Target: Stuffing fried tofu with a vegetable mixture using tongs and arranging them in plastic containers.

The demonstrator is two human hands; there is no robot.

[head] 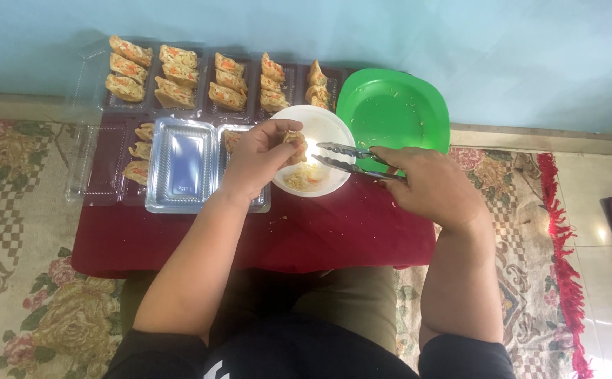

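Lap and dark trousers (pixel 306 309) sitting closest, below the maroon table (pixel 334 235). Left hand (pixel 260 158) is pinching a filled pastry piece (pixel 294 140) over the white bowl (pixel 318 160). Right hand (pixel 435 184) is gripping metal tongs (pixel 344 158), tips apart, reaching over the bowl's filling. Green plate (pixel 393 112) sitting just behind; clear trays of stuffed pieces (pixel 179 77) lining the far edge.

A bright green square plate (pixel 393 112) beside a white bowl (pixel 323 151), both on a dark maroon cloth (pixel 334 235). The rug (pixel 18 231) shows beige florals, checks and a red fringe; the wall (pixel 460 42) is pale blue.
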